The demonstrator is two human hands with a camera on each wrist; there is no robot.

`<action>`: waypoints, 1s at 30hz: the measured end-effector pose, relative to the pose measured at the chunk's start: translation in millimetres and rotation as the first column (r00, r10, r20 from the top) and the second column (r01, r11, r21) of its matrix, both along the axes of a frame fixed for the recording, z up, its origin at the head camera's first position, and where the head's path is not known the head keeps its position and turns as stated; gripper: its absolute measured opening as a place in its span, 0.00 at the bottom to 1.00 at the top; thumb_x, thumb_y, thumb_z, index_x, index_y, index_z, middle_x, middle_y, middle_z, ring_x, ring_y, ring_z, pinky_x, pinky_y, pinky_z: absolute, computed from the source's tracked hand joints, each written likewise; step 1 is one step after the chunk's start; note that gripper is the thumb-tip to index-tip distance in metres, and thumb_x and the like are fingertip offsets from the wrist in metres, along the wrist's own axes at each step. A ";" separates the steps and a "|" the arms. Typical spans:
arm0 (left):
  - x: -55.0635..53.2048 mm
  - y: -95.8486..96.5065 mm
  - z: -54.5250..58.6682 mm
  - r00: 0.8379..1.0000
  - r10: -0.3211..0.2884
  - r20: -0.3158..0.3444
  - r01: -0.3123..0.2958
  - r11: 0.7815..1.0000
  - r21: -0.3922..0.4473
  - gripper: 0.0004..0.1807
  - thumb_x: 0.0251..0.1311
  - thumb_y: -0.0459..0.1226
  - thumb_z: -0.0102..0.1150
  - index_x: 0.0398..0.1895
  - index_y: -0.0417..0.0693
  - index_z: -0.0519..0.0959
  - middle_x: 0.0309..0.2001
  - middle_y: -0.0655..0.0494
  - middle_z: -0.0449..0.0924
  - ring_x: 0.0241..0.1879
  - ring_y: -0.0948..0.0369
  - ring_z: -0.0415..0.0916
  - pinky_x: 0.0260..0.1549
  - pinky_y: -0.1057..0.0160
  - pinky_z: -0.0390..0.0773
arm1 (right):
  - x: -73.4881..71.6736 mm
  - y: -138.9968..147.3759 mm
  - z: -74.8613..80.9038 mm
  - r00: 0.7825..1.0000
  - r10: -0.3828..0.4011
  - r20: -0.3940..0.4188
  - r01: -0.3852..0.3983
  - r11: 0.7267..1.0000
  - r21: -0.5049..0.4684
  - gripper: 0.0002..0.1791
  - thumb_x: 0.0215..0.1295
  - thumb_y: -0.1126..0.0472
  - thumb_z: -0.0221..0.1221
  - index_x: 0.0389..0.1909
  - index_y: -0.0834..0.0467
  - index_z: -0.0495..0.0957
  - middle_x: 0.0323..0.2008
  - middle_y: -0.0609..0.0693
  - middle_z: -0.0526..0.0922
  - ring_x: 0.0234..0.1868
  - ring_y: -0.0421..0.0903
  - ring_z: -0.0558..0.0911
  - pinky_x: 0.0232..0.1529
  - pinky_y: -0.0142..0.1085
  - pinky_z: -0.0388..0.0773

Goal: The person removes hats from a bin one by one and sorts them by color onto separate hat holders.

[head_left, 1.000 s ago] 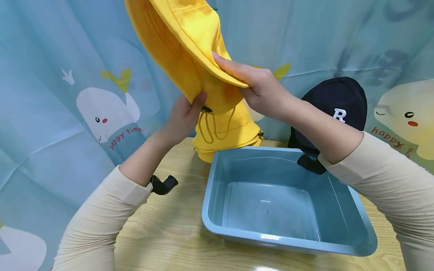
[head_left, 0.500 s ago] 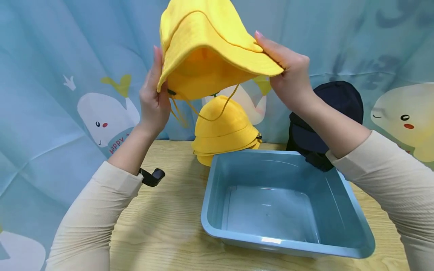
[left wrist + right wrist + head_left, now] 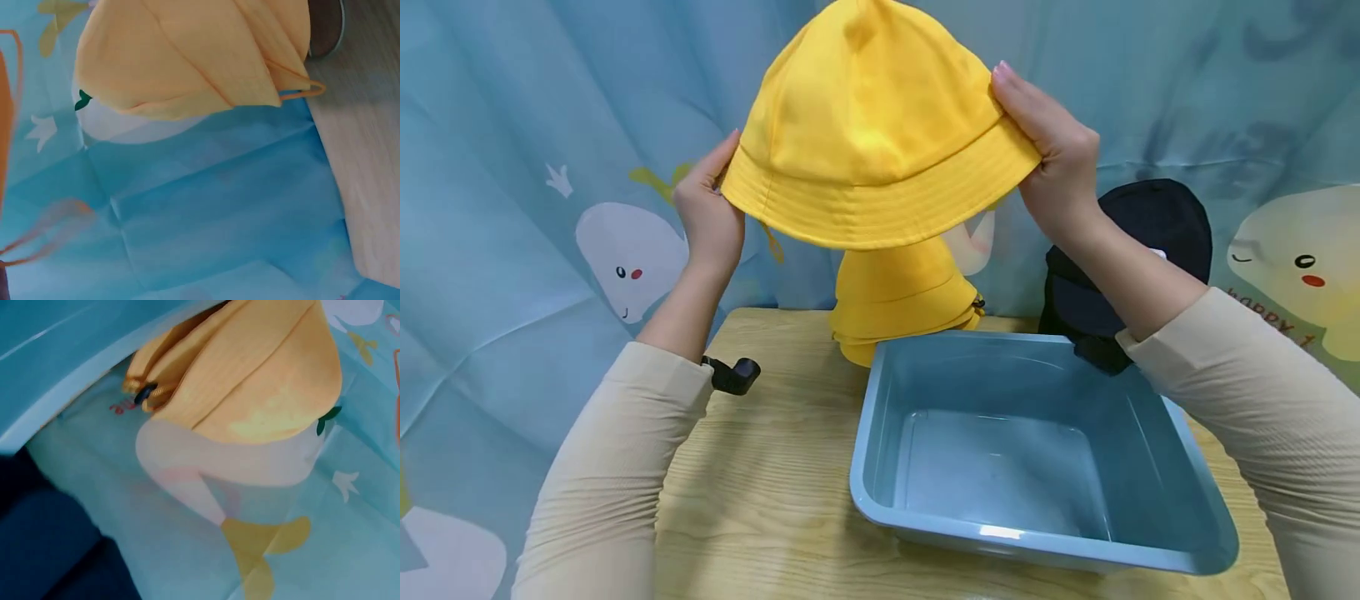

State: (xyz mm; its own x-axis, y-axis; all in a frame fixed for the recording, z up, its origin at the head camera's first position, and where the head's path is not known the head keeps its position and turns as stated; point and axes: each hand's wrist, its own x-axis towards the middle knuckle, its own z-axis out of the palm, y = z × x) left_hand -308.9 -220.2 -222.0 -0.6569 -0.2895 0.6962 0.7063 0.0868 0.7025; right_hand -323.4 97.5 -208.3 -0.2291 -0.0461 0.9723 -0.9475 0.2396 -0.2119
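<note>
A yellow bucket hat is held up in the air, crown upward, its brim tilted lower at the front middle. My left hand grips the brim's left end, and a drawcord hangs beside it. At the other end my right hand pinches the brim with the thumb on top. Behind and below it stands a stack of yellow bucket hats, partly covered by the held hat. The stacked hats show in the left wrist view, and the same stack in the right wrist view, with a small green leaf-like tip on the crown.
A blue plastic tub with nothing in it sits on the wooden table, in front of the stack. Dark caps stand behind the tub at the right, partly hidden by the right forearm. A printed blue curtain hangs at the back.
The held hat has turned from tilted, inside partly showing, to crown up and facing forward. My left hand has moved left and up, my right hand right and up, spreading the brim.
</note>
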 end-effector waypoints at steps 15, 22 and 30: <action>-19.7 26.0 -4.9 0.961 0.170 -0.220 -0.205 0.968 -0.145 0.13 0.63 0.33 0.56 0.50 0.42 0.81 0.40 0.51 0.86 0.39 0.63 0.83 0.43 0.69 0.77 | -28.9 -8.1 -8.8 0.963 -0.258 0.074 0.214 0.906 0.365 0.24 0.72 0.64 0.47 0.68 0.60 0.63 0.69 0.55 0.63 0.70 0.42 0.60 0.68 0.31 0.56; -32.5 36.4 -14.1 0.961 -0.274 0.040 0.242 0.901 0.360 0.13 0.66 0.35 0.54 0.32 0.34 0.84 0.26 0.51 0.83 0.30 0.59 0.78 0.44 0.66 0.76 | -35.8 -9.1 -22.6 0.868 -0.422 0.261 0.238 0.815 0.528 0.29 0.74 0.62 0.44 0.73 0.50 0.52 0.71 0.49 0.58 0.71 0.41 0.56 0.69 0.35 0.55; -45.7 33.9 -54.6 0.965 -0.079 0.250 0.030 0.981 0.194 0.13 0.63 0.40 0.58 0.40 0.38 0.85 0.31 0.51 0.83 0.32 0.61 0.77 0.40 0.69 0.75 | -46.9 -5.9 -50.4 0.809 -0.451 0.377 0.140 0.771 0.622 0.33 0.74 0.66 0.43 0.75 0.45 0.45 0.73 0.51 0.53 0.73 0.46 0.53 0.70 0.42 0.53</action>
